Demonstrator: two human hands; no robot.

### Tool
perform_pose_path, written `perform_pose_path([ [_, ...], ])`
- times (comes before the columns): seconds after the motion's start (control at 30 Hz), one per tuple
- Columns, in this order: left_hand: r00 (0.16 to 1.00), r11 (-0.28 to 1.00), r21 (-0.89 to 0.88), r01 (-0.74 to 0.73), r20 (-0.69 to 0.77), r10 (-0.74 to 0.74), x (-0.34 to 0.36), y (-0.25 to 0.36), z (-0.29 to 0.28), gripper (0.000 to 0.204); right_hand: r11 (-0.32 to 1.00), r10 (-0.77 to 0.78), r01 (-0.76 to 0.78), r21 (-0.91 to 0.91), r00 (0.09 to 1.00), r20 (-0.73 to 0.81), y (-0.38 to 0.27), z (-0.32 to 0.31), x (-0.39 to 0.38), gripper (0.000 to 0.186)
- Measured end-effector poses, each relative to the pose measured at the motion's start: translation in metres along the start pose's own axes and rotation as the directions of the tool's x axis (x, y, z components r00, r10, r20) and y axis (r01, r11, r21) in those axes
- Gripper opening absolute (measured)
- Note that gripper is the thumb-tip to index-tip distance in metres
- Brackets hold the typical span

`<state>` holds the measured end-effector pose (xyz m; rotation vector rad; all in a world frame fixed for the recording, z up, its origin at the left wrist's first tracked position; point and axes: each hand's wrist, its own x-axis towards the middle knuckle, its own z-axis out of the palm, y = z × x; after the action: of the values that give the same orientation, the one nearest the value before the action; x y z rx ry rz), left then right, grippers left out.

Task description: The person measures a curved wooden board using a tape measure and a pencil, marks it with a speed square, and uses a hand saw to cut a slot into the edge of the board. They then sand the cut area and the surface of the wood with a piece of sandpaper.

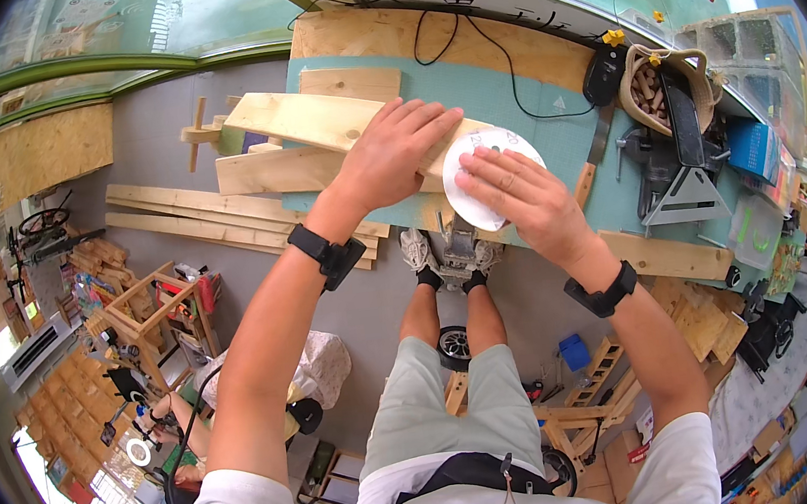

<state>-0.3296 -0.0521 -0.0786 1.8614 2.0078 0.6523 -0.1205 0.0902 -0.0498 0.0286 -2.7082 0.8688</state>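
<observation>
From up here I look straight down at a workbench with a green mat [547, 111] on it. My left hand [397, 153] lies flat, fingers spread, on a pale wooden plank [309, 118] that slants across the bench edge; it presses down rather than grips. My right hand [521, 194] lies palm down, fingers stretched out, on a white paper disc [477, 194], which rests on the near end of that same plank at the front edge of the bench. The two hands sit close together, almost touching at the fingertips, neither one clamped around anything. More planks [210, 214] are stacked to the left below the bench edge. To the right on the mat I see a hand saw [594, 156] with a wooden handle, a black power tool [602, 75] with its cord running back across the mat, and a basket [668, 87] holding small wooden pieces. A black band sits on each wrist. My feet show below the bench on the grey floor [159, 111].
</observation>
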Motion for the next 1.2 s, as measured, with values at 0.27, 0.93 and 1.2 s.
perform_pose_path([
  [0.27,1.000,0.999,0.016,-0.032,0.000,0.032,-0.011,-0.001,-0.001,0.075,0.999,0.031,-0.030,0.011,0.993,-0.112,-0.016,-0.007,0.005,0.044],
  [0.93,0.992,0.967,0.240,0.081,0.076,-0.102,-0.006,0.006,-0.052,0.088,0.720,0.678,-0.526,0.453,0.672,-0.298,0.038,0.001,-0.024,0.044],
  [1.2,0.676,0.937,-0.250,0.244,-0.648,-0.350,-0.017,0.038,-0.219,0.058,0.429,0.838,-0.672,0.604,0.545,0.012,0.021,0.014,-0.063,0.038],
])
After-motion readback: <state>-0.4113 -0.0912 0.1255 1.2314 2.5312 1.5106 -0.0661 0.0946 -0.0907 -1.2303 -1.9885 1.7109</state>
